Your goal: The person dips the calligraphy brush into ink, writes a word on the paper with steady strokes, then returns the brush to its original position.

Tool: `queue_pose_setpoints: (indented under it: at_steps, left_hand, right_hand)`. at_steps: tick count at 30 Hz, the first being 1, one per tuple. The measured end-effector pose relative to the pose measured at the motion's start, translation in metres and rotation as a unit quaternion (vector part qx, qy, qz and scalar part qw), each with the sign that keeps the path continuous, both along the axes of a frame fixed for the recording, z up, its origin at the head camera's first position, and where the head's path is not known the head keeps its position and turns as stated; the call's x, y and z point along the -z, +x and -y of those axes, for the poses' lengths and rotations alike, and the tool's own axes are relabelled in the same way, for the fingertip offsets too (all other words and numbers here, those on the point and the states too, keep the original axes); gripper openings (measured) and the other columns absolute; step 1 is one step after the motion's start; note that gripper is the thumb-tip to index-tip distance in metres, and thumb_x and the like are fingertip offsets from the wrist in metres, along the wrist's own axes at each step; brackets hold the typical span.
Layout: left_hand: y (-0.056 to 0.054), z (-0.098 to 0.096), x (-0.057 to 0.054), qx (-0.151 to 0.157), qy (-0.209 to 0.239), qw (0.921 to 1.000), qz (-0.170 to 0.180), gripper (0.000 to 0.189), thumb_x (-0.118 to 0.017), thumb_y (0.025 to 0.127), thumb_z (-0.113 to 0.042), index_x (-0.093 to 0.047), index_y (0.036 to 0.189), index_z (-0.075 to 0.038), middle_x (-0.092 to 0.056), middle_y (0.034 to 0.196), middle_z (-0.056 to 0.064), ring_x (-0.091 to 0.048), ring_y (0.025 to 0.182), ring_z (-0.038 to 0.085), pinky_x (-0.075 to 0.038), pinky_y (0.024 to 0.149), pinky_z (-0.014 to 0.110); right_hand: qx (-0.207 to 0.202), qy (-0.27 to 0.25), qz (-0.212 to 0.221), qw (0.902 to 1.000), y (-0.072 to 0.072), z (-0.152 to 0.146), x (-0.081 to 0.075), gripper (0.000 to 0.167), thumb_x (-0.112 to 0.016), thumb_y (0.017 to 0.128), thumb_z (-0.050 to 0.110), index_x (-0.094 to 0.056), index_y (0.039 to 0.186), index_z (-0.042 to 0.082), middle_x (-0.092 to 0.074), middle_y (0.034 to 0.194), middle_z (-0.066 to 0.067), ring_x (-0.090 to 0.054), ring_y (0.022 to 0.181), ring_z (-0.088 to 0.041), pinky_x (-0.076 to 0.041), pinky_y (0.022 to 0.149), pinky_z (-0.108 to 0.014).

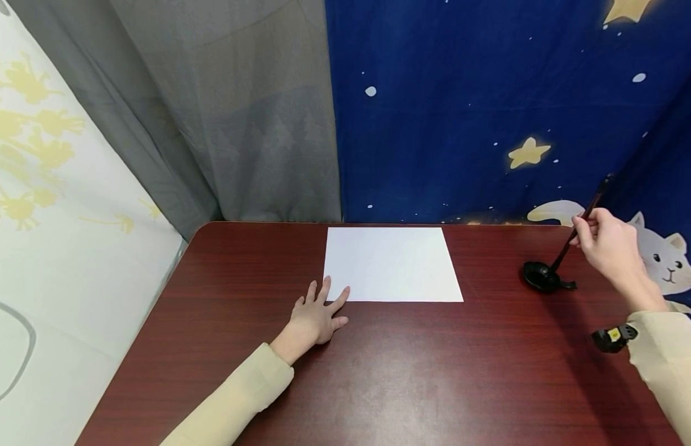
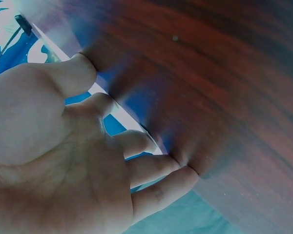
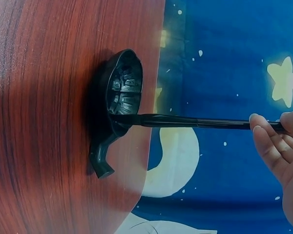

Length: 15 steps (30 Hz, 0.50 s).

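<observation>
Brush [image 3: 171,121]: dark and slender; slanted, upper end leaning right in head view; lower tip down in the dish, at the side by the stem.
Right hand [image 1: 613,244]: pinching the brush between thumb and fingers, well up the shaft.
Dish [image 3: 125,80]: black, ribbed inside, short bent stem at one side; standing on the right part of the table, near the far edge.
Left hand [image 1: 314,319]: palm down, fingers spread; some fingertips over the near left corner of the paper.
Paper [image 1: 392,263]: white, lying flat by the far edge, left of the dish.
Table [image 1: 390,371]: reddish-brown, wood-grained.
Sleeves [image 1: 239,387]: cream, on both arms.
Backdrop: grey curtain [image 1: 267,124] left, blue starred curtain [image 1: 434,124] right.
</observation>
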<state>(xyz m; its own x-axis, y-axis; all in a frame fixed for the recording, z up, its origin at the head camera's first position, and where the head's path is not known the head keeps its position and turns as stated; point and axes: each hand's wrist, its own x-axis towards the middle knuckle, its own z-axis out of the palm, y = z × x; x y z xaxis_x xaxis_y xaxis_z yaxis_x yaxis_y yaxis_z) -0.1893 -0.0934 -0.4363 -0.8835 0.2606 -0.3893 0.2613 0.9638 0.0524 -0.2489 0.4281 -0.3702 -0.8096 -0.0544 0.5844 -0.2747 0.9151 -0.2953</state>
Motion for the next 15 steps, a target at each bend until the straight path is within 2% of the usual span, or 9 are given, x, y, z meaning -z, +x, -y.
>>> queue_pose_setpoints:
  at_steps: [15]
  left_hand:
    - [-0.0014,0.0007,0.0002,-0.007,-0.005,0.9999,0.010,0.063,-0.037,0.107,-0.050,-0.013,0.164,-0.034,0.000,0.170,0.009,-0.003,0.154,0.035,-0.025,0.118,0.051]
  right_hand:
    - [-0.006,0.003,-0.018,0.9998,0.0009,0.0020,-0.0032,0.013,-0.057,0.098,0.001,-0.060,0.099,-0.011,-0.068,0.069,-0.023,-0.032,0.059,0.031,-0.031,0.048,-0.015]
